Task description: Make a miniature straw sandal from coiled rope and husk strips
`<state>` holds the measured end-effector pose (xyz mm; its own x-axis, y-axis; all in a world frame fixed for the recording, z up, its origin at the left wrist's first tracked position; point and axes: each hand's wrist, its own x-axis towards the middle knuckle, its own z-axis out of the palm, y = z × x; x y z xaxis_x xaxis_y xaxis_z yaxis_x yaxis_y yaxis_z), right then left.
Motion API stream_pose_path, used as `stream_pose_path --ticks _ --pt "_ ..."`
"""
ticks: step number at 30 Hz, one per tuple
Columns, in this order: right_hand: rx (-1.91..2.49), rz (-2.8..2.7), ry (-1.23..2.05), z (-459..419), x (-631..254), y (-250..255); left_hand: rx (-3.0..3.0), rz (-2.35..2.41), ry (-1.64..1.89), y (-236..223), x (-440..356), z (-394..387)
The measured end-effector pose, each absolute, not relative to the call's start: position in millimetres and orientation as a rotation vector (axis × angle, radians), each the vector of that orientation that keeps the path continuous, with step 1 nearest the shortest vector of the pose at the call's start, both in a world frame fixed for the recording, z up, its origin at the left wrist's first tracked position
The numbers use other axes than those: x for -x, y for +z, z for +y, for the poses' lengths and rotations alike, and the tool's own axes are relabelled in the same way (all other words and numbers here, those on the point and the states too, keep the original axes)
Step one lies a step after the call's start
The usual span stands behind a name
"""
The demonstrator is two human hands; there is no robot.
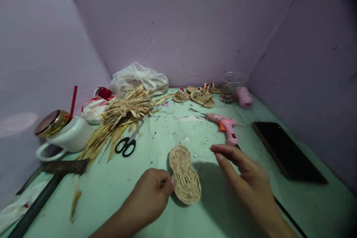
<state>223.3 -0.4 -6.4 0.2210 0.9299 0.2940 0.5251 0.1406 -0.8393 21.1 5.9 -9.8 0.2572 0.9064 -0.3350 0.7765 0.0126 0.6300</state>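
Observation:
A small sole shape of coiled, braided straw (185, 174) lies flat on the green table cover, narrower at its middle. My left hand (154, 189) is closed at its lower left edge, thumb and finger pinching the rim. To the right of the sole, my right hand (245, 180) hovers with bent fingers and the thumb a little apart from the forefinger; I see nothing held in it. Just beyond that hand rests a pink hot glue gun (227, 124), its red light lit and its nozzle pointing left.
Black-handled scissors (128, 147), dried straw (125, 108), a white cup (69, 137) and a hammer (52, 178) occupy the left. Small woven slippers (202, 97), a clear tub of beads (228, 95) and pink thread (244, 97) stand behind. A phone (288, 152) lies at right.

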Motion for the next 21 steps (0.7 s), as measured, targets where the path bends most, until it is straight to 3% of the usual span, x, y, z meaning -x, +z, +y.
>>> stream_pose_path --ticks 3,6,11,16,21 --pt "1.522 -1.401 0.53 3 -228 -3 -2.002 1.677 0.12 -5 -22 5" --pt "1.455 -1.53 0.485 2 -227 -2 -2.188 1.811 0.234 0 -14 9" --pt "1.226 -2.047 0.56 -12 -210 -3 -2.602 1.316 0.64 0 -7 15" --pt "1.015 -2.378 0.219 -30 -193 -38 -2.696 1.09 0.371 -8 -13 11" --pt "1.034 -2.52 0.141 -30 -190 -54 -2.598 1.122 0.43 -18 -14 12"
